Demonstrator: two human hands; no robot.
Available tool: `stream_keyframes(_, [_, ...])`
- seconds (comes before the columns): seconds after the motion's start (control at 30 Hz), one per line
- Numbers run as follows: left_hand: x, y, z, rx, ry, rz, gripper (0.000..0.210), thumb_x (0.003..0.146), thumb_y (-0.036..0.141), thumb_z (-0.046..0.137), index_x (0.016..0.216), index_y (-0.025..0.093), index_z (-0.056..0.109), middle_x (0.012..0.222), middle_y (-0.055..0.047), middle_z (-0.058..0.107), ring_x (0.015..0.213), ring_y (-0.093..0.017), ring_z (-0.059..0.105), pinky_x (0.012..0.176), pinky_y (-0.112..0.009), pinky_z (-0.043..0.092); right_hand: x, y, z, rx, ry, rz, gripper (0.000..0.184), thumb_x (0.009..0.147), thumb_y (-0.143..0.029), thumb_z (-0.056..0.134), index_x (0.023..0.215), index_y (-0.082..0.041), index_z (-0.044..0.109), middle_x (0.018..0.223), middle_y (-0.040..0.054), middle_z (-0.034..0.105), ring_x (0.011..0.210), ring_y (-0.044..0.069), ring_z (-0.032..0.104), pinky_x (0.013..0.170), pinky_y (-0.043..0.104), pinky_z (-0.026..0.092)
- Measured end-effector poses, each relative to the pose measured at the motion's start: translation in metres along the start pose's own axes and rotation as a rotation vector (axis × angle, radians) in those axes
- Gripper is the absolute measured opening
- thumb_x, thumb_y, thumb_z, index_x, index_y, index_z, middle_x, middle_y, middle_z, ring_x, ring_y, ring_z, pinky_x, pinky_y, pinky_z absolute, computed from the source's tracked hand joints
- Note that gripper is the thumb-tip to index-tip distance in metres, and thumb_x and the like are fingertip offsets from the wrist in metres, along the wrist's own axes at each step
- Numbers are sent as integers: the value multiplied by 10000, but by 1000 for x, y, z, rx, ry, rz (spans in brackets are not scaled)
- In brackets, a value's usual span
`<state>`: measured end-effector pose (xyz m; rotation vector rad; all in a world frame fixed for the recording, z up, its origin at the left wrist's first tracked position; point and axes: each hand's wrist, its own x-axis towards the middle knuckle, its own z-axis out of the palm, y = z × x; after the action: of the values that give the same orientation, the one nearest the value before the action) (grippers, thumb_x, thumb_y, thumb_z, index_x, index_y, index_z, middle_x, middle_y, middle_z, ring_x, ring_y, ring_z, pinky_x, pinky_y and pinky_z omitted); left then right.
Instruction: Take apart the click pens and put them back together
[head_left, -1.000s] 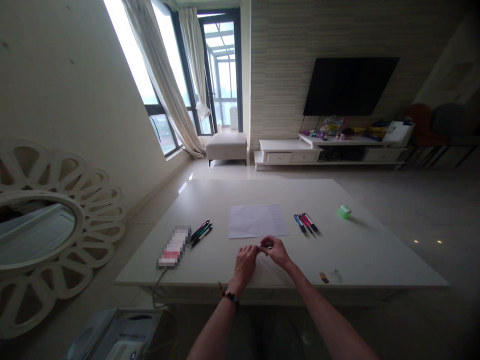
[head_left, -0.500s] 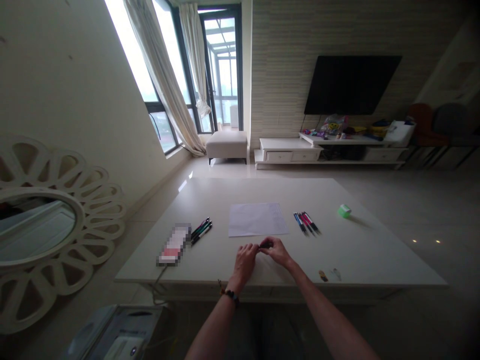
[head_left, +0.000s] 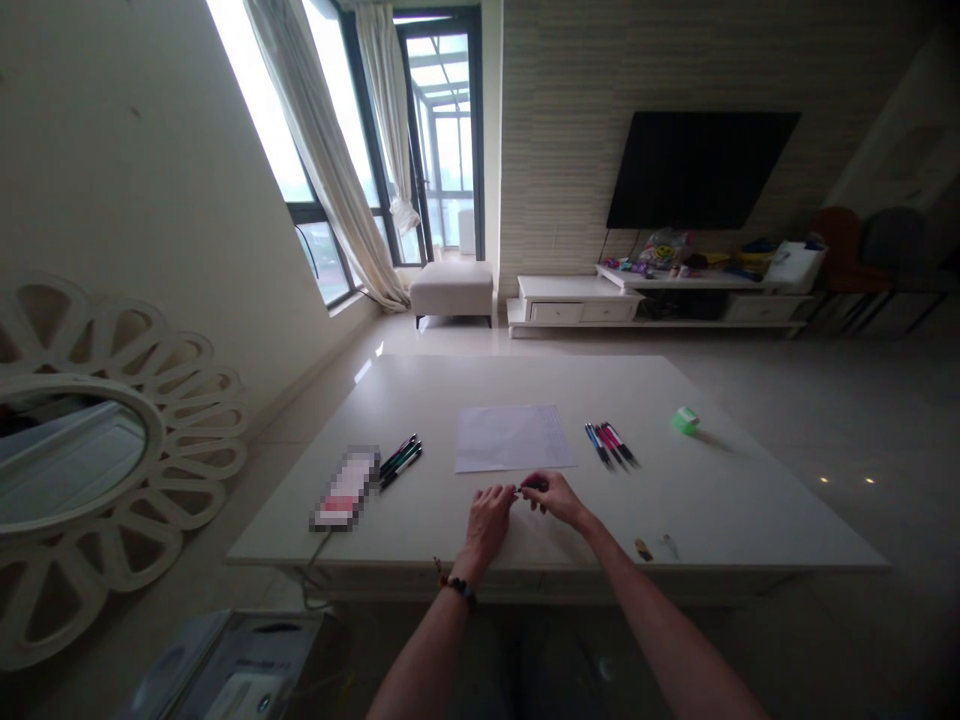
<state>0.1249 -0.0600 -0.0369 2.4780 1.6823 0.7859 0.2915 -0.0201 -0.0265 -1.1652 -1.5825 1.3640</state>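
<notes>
Above the near part of the white table, both hands meet in front of a sheet of white paper. My right hand pinches a short dark piece that looks like part of a pen, its pale tip pointing toward the other hand. My left hand is closed right beside that tip; whatever lies in its fingers is hidden. Several pens lie right of the paper, and more pens lie to its left.
A pixelated phone with a cable lies at the table's left. Toward the right stands a small green container. Near the front edge are a small yellow-and-dark piece and a small clear piece. An open case sits below left.
The fingers of my right hand have drawn slightly away from the left hand, and a pale tip shows between them. My left hand stays almost in place.
</notes>
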Motion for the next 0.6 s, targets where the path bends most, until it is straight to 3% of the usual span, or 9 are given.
stream_keyframes(0.07, [0, 1, -2, -5, -8, 5, 193, 913, 242, 377, 1021, 248, 537, 868, -12, 606, 805, -135, 549, 720, -266, 333, -1, -3, 0, 10, -25, -1, 314, 689, -436, 610, 807, -146, 599, 642, 16, 631, 474, 102, 552, 387, 190, 379])
stream_keyframes(0.23, [1, 4, -7, -21, -36, -33, 237, 931, 263, 313, 963, 237, 546, 851, -17, 604, 784, -130, 552, 707, -256, 341, 1, -12, 1, 35, 125, -6, 349, 616, -431, 696, 771, -150, 559, 574, 6, 622, 448, 101, 525, 383, 193, 352])
stream_keyframes(0.37, [1, 4, -8, -49, -34, -84, 263, 936, 271, 281, 954, 224, 539, 858, -22, 610, 771, -133, 552, 697, -256, 348, 1, -21, -2, 88, 165, -52, 368, 630, -468, 683, 771, -139, 599, 573, 9, 606, 454, 98, 506, 395, 205, 358])
stream_keyframes(0.6, [-1, 3, -7, -223, 99, -168, 279, 927, 265, 275, 938, 207, 548, 817, -31, 611, 730, -124, 555, 659, -231, 379, 1, -42, -1, 14, 201, -127, 444, 679, -544, 617, 846, -133, 636, 657, 49, 617, 541, 131, 556, 413, 211, 395])
